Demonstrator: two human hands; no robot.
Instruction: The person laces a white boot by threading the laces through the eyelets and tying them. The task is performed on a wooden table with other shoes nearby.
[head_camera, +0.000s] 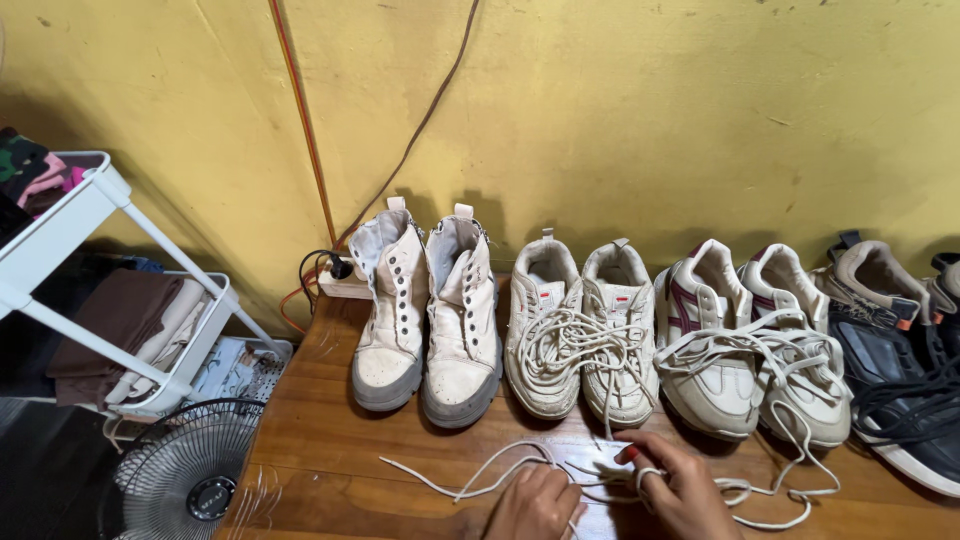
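My left hand (535, 505) and my right hand (680, 490) are low at the frame's bottom edge, both pinching a loose white shoelace (470, 480) that trails left across the wooden table (320, 440). The lace loops around a finger of my right hand. Just beyond the hands stands a pair of white low sneakers (580, 335) with tangled laces. To their left is a pair of white high-top boots (428, 320) with bare eyelets and no laces.
A white and maroon sneaker pair (750, 340) and dark sneakers (900, 360) line the yellow wall at right. A power strip (340, 285) with cables sits behind the boots. A white rack with folded clothes (130, 330) and a fan (190, 480) stand left of the table.
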